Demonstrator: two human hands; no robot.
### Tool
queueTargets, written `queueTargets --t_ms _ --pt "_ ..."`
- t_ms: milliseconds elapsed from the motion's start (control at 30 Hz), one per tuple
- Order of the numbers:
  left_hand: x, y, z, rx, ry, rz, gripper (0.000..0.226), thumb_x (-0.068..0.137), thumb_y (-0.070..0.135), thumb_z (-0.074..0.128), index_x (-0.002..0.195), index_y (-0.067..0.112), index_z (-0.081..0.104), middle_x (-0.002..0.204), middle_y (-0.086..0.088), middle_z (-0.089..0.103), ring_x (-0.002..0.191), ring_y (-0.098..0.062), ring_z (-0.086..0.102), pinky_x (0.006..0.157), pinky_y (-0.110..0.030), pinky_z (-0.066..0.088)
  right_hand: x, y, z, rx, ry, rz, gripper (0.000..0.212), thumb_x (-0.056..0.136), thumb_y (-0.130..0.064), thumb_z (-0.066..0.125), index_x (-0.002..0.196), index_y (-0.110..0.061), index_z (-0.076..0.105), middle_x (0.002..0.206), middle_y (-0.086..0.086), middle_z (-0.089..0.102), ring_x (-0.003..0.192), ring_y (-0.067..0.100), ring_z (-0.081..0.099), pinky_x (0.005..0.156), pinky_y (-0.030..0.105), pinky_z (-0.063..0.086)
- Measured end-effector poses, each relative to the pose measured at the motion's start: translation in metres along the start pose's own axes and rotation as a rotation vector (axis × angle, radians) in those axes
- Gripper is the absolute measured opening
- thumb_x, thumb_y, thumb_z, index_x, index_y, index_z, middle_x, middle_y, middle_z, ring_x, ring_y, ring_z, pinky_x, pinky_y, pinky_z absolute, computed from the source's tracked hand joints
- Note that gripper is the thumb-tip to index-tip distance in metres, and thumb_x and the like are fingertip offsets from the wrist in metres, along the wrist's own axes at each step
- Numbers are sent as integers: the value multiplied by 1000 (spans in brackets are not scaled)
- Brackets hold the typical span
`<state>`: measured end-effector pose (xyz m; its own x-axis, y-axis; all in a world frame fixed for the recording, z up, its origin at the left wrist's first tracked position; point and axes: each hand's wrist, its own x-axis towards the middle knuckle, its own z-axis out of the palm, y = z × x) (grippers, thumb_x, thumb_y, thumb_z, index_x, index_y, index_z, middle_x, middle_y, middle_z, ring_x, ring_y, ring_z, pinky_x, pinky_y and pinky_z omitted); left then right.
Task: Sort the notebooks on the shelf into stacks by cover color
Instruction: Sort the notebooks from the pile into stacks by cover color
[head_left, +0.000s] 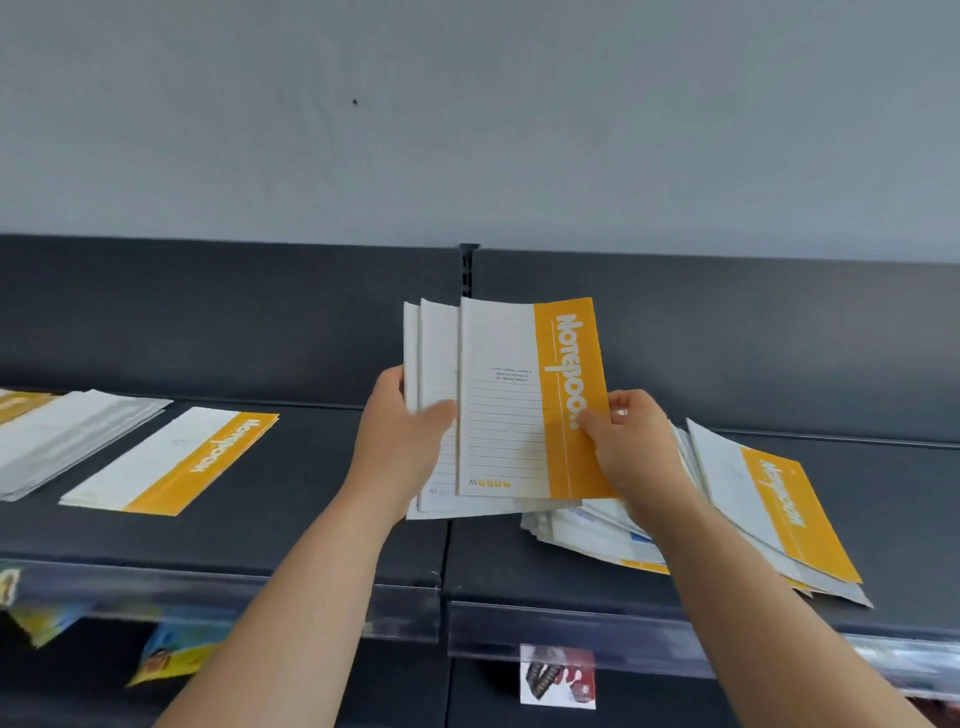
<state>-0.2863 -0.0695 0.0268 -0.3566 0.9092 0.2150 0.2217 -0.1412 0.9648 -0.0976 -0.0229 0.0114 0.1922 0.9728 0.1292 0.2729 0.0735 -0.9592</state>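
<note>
Right hand (631, 452): fingers (621, 410) curled, thumb pinching the orange edge of the front notebook (519, 415), a thin A5 paper-cover book, white with ruled lines and a broad orange strip. Left hand (400, 436): fingers wrapped behind, thumb (441, 415) across the front, gripping a small fan of notebooks (431, 358), white covers, held upright between the two hands; the front notebook stands at the face of that fan. Handling judgement: light, floppy, smooth covers, likely to slide over one another, corners easily creased. Best taken at a long edge with thumb on top and fingers beneath, peeling one book clear while the left grip keeps the rest squared. Just right of and below the right-hand fingers: unsorted pile (769, 519) of mixed notebooks, splayed, orange-strip cover on top, blue edges showing lower down. Well left of the left-hand fingers: orange stack (171, 462), flat and tidy; beyond it, farther left, a pale stack (72, 436) of white-grey covers. Probable destination for the front notebook: the orange stack. All rest on a dark grey metal shelf (311, 525) with a clear plastic price rail (519, 623) along the near lip; dark back panel (208, 312) behind, plain grey-blue wall (467, 114) above.
</note>
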Motion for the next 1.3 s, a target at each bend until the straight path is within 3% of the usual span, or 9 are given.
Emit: queueTargets --t_ms 267,433,633,767,833,967,1100,1200,1300 --pt "20 -32 -132 83 88 -36 28 93 12 55 118 23 48 113 7 60 100 -14 59 67 -24 49 -43 -26 121 59 -63 19 9 96 -18 49 101 -22 43 87 -9 56 75 8 56 52 24 44" --pt "24 -54 -193 49 75 -58 30 87 12 65 112 24 52 102 11 64 91 -6 61 64 -20 46 -73 -25 193 26 -169 93 10 95 -19 52 102 -24 45 88 -10 54 76 8 54 58 26 42" --pt "35 -77 -235 66 9 -94 20 93 18 55 111 23 60 105 8 69 95 -11 65 82 -34 54 -88 -25 246 80 -220 238 12 95 -19 54 104 -21 47 92 -4 58 80 15 57 69 35 46" --pt "43 -87 -250 82 41 -127 16 95 25 50 106 19 59 104 2 68 95 -19 64 83 -40 54 -81 -24 262 105 -155 263 12 93 -12 56 100 -20 49 84 -6 57 74 12 56 56 28 43" --pt "49 -92 -259 122 73 -153 23 98 27 39 103 15 57 105 -4 66 98 -27 62 81 -40 51 -72 -23 261 91 -91 258 13 92 -8 55 100 -18 50 82 -6 57 73 13 56 57 30 44" --pt "61 -100 -273 120 75 -190 29 101 24 30 111 18 57 107 7 65 93 -9 60 77 -33 51 -52 -22 255 73 -22 252 13 93 -8 53 102 -17 51 87 -2 59 78 19 60 65 38 49" --pt "72 -106 -274 112 50 -229 27 102 24 30 110 21 55 101 13 63 91 -5 58 76 -32 51 -39 -23 254 74 -38 238 13 94 -10 53 104 -18 49 87 -3 58 79 19 59 66 39 48" --pt "80 -113 -269 81 43 -263 27 100 27 34 109 13 56 97 5 63 86 -14 58 76 -33 47 -34 -22 260 59 -82 235 18 93 -11 54 109 -18 49 91 -2 59 77 18 59 60 34 47" --pt "85 -118 -262 33 -12 -302 22 96 29 49 110 16 60 104 3 69 98 -20 65 89 -41 52 -33 -20 272 1 -160 239 24 92 -13 56 115 -18 50 101 1 62 85 21 61 65 37 49"
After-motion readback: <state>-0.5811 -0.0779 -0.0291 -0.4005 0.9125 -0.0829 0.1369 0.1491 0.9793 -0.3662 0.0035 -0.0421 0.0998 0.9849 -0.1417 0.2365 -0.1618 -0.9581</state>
